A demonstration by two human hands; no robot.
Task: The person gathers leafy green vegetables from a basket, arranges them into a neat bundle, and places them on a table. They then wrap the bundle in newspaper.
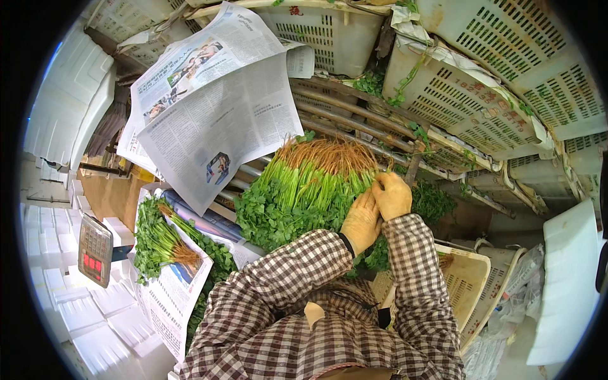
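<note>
A broad row of fresh coriander [304, 204] lies before me on metal bars, with brown roots facing away and leaves towards me. At its right end, my left hand [362, 221] rests against the stems with its fingers extended together. My right hand [394, 194] is bent beside it near the roots, and the fingers of both hands meet. Whether either hand grips a stem is hidden by the fingers. To the left, a smaller coriander bunch [166, 242] lies on newspaper. Large newspaper sheets [223, 109] are spread beyond the row.
Slotted plastic crates [456, 104] line the far side and right. Another crate [463, 280] stands beside my right arm. A digital scale display [95, 251] is lit at left, near white foam boxes [102, 308]. Plastic bags [520, 289] hang at right near a white foam panel [567, 285].
</note>
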